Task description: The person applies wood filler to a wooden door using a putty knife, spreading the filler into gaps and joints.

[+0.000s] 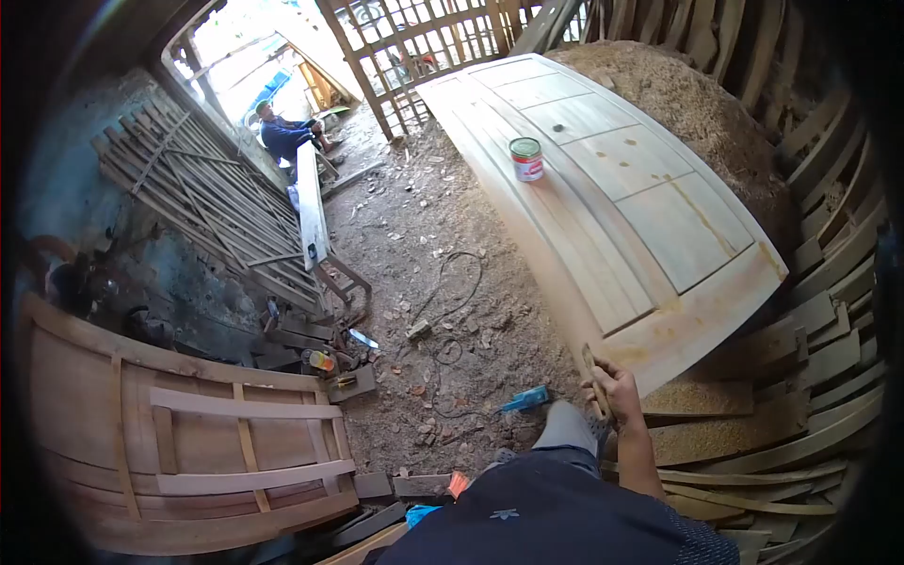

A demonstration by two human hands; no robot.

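Note:
My right hand (615, 391) is closed around a thin brown wooden tool (595, 379), held upright near the close end of a pale wooden door panel (697, 325). The panel has grooved rectangles and yellowish-brown patches. On its far half stands a can (527, 160) with a green rim and a red and white label. A small dark object (557, 127) lies beyond the can on the panel. My left hand is not in view.
A blue power tool (525, 399) with a cord lies on the littered floor. Another door frame (254, 485) is at the left. Slats lean on the left wall, a person (282, 137) sits behind a bench (311, 202), and curved planks line the right side.

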